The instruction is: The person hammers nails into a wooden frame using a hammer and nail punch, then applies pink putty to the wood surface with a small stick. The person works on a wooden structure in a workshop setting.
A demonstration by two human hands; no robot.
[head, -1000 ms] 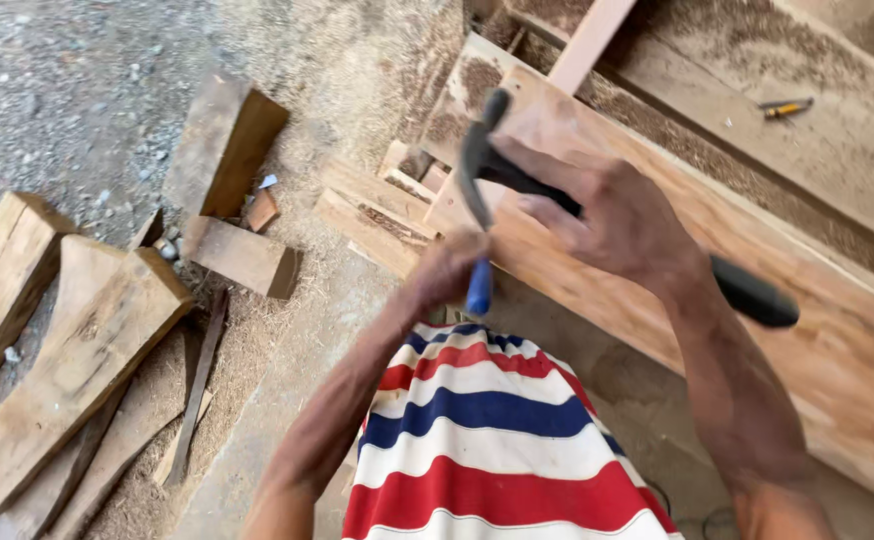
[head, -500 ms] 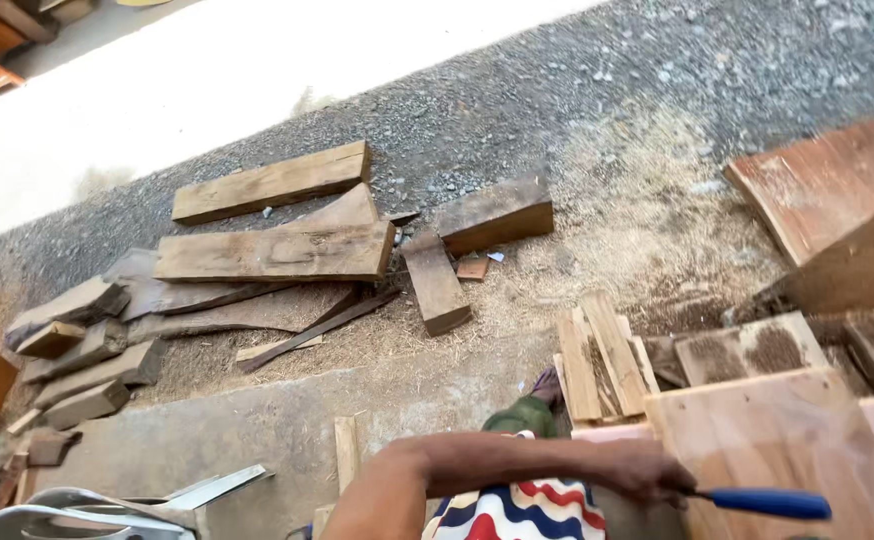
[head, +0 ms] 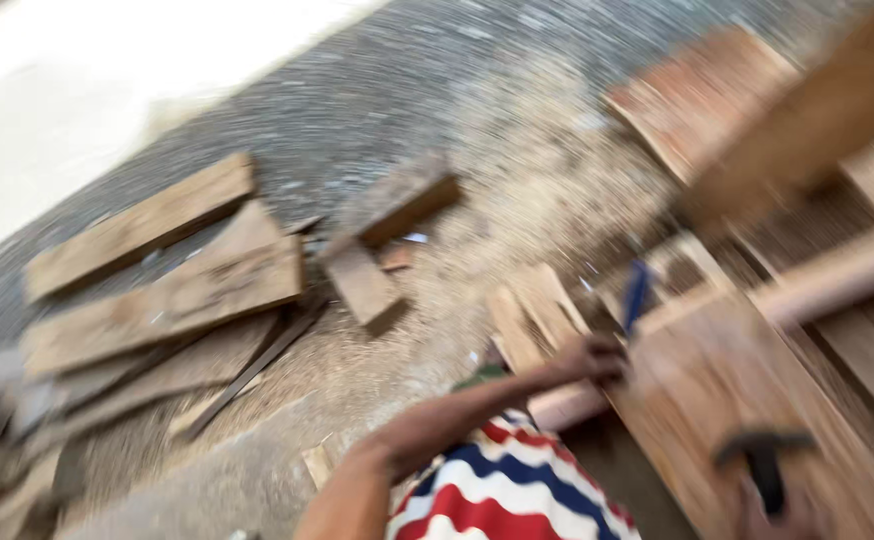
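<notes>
Hands first, left to right. Your left hand (head: 585,362) is closed around the lower end of a blue-handled tool (head: 637,296), likely a chisel or screwdriver; blur hides its tip. The blue handle stands nearly upright above your fist, at the near edge of the wooden board (head: 747,400). Your right hand (head: 787,518) sits at the bottom edge of the view, mostly cut off. It appears wrapped on the dark handle of a hammer (head: 763,450), though the fingers are too smeared to be sure of the hold. The hammer head points up, over the board.

Handling, as a judgement: the blue handle looks smooth plastic, light and stiff, so take it low, as you do, leaving the top free. The hammer is head-heavy with a rigid shaft; a hold far down the handle gives swing, closer up gives control. The board looks thick, hard and heavy, unlikely to shift under light blows.

Around you: offcut planks (head: 157,290) lie scattered on the gravel ground (head: 477,90) to the left, well apart from both hands. A pale timber rail (head: 837,275) crosses beyond the board on the right. Red, white and blue striped cloth (head: 502,490) shows below your left forearm.
</notes>
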